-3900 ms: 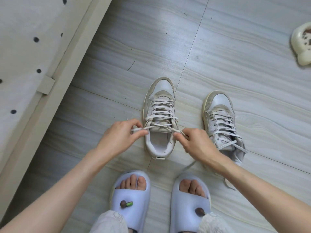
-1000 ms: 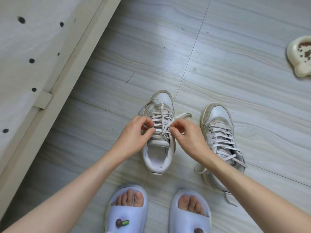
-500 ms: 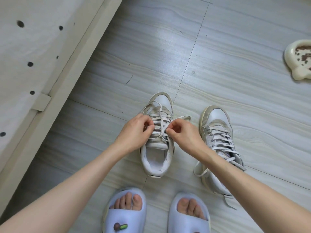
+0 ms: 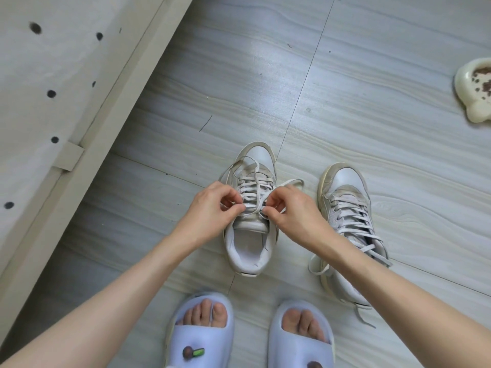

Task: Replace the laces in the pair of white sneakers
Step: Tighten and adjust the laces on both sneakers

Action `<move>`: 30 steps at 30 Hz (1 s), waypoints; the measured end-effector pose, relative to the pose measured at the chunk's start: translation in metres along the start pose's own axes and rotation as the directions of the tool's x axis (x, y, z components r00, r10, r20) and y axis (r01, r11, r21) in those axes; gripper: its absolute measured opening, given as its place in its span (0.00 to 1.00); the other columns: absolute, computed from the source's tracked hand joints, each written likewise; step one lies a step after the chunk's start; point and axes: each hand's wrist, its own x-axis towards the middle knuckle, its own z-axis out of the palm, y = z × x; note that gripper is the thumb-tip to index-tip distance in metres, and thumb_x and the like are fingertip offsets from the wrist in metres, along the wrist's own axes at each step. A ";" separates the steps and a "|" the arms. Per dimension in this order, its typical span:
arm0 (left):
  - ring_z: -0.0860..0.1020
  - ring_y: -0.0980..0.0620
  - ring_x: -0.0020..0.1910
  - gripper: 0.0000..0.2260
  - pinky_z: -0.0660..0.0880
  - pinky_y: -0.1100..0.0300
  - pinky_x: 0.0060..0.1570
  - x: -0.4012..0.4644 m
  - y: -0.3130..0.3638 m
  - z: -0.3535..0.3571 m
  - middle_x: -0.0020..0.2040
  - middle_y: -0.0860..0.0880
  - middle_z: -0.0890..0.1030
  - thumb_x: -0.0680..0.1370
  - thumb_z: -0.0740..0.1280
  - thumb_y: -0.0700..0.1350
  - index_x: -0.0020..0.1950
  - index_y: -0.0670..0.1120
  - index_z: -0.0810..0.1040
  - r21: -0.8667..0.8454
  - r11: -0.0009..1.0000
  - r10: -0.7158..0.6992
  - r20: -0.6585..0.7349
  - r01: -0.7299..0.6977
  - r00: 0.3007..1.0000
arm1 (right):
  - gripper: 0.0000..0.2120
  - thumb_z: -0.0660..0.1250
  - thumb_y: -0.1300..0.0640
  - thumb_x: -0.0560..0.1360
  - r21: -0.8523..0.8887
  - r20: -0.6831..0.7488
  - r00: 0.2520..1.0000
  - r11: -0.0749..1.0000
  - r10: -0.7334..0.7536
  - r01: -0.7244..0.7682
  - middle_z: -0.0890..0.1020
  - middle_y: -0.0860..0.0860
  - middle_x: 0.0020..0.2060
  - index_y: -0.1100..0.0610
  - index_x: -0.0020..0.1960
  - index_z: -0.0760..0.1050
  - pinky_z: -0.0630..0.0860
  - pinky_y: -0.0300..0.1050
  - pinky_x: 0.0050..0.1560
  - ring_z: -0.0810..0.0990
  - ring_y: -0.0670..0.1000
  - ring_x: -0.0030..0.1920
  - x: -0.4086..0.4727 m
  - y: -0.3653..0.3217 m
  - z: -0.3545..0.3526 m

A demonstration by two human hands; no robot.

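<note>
Hands (image 4: 212,208) (image 4: 295,211) pinch lace (image 4: 252,207) on left sneaker (image 4: 249,235); no readable writing.

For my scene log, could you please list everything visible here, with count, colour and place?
left sneaker: one, white, floor centre, under both hands
right sneaker: one, white, beside it on the right, laced, ends loose
lace: one, off-white, on the left sneaker, pinched by both hands
pet bowl: one, cream, holding brown bits, right edge
panel: one, pale with dark holes, upper left
floor: grey wood-grain
slippers: two, lilac, bottom, worn
left hand
right hand
</note>
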 end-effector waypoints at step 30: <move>0.75 0.64 0.40 0.08 0.72 0.67 0.45 -0.016 0.001 0.001 0.40 0.55 0.77 0.76 0.67 0.43 0.38 0.53 0.74 -0.202 0.979 0.025 -0.043 -0.033 0.999 | 0.08 0.67 0.55 0.69 -0.016 -0.203 0.958 0.979 -0.204 0.205 0.77 0.53 0.41 0.58 0.42 0.83 0.72 0.45 0.46 0.76 0.55 0.44 -0.019 -0.004 0.016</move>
